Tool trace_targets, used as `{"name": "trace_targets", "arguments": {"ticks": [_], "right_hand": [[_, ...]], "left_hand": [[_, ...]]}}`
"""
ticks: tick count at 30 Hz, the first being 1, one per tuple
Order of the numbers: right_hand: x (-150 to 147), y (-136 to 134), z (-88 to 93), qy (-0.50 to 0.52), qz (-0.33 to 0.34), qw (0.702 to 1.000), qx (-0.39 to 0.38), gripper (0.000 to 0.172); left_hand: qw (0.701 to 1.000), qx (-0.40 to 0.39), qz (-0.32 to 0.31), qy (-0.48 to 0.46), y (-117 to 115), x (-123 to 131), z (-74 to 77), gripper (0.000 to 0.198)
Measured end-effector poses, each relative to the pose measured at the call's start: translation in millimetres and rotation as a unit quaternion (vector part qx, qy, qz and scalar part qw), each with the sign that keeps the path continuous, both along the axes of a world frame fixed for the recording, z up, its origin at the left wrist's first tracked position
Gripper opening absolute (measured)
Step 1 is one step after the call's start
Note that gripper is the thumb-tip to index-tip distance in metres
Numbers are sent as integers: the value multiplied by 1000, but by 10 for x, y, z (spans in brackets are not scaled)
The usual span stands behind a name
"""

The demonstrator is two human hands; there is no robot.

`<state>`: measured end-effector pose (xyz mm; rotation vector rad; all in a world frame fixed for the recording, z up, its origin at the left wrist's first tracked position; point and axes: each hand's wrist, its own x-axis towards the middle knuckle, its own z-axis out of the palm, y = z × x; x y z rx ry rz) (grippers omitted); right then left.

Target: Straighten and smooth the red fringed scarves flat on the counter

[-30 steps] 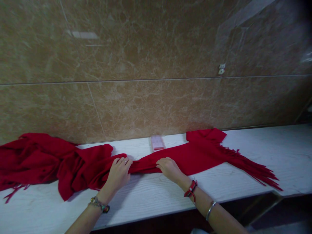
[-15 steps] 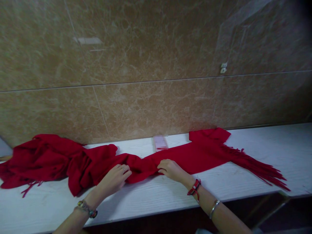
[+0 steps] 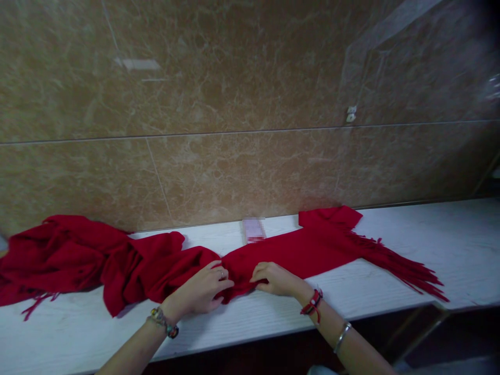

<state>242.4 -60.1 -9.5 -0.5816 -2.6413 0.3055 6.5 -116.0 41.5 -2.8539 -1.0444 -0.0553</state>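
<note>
A long red scarf (image 3: 289, 254) stretches along the white shelf, flat toward the right and bunched at the left. Its fringe (image 3: 406, 268) fans out at the right end. My left hand (image 3: 207, 286) is closed with curled fingers on the scarf's near edge, around the middle of its length. Just to the right, my right hand (image 3: 275, 278) pinches that same edge between thumb and fingers. A short stretch of cloth lies between the two hands. The fingertips of both are partly hidden in the fabric.
A small pale packet (image 3: 253, 230), partly blurred out, lies behind the scarf against the brown marble wall (image 3: 234, 177). A small white fitting (image 3: 351, 114) is fixed to the wall. The white shelf (image 3: 410, 229) ends in a front edge over a dark space.
My left hand has moved right along the scarf, closer to my right hand, pulling the cloth into tighter folds. My right hand stays nearly in place. The view has shifted slightly.
</note>
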Motion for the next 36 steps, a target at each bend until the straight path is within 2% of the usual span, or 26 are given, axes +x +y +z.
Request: {"name": "trace_targets", "arguments": {"ticks": [2,6,10,13,18,22,27,31,33,36], "right_hand": [[39,-83,-67,-12,-26,999,23,23],[127,-280,-235,-21,-87,993,72,31],[178,-351,-281,-6,-83,995,57,37],[210,-324,-235,9,-80,997,19,35],[357,-225,-193,2,-78,997,-23,34],[528,-116,-219,21,-77,996,-30,33],[623,-55,-240,76,-79,994,-10,33],[585,-67,-229,93,-73,993,15,31],[565,-68,-219,98,-78,992,27,28],[560,-47,-217,105,-97,989,30,25]], "left_hand": [[1000,-4,4,26,-21,-24,-9,27],[999,-18,-7,49,-52,-73,-13,21],[1000,-15,-6,1,23,2,-12,15],[999,-12,-6,-30,95,139,-35,19],[999,-35,-7,11,127,304,-130,27],[999,-33,14,21,188,270,-173,17],[998,-27,43,-28,256,230,-167,22],[999,-6,3,-44,186,452,-176,34],[1000,-7,-15,-20,177,609,-206,31],[1000,-23,-7,-4,281,768,-259,27]]}}
